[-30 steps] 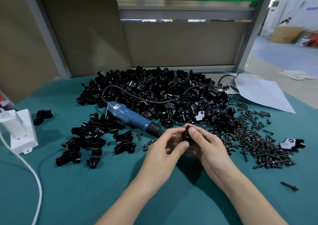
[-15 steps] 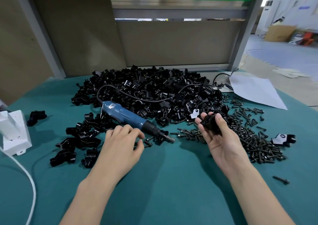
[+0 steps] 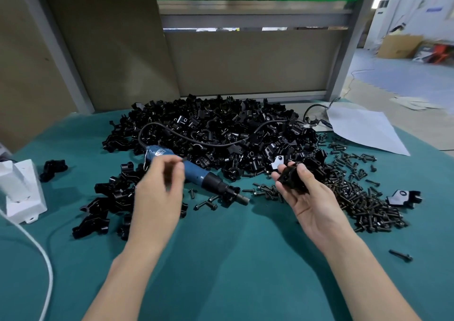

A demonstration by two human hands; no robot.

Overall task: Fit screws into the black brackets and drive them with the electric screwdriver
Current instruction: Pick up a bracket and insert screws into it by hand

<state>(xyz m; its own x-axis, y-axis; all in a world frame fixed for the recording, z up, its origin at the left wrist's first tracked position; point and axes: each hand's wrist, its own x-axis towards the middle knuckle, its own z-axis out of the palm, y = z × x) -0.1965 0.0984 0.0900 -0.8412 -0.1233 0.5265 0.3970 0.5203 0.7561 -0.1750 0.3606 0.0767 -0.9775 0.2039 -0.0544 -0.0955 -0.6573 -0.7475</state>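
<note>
Gripping small black plastic bracket palm-up in curled right hand, probably to present its hole for a screw; can't tell whether blurred left hand is slack or pinching, hovering over blue-bodied electric screwdriver just beyond, loose black screws heaped right of grip, bracket pile behind.
</note>
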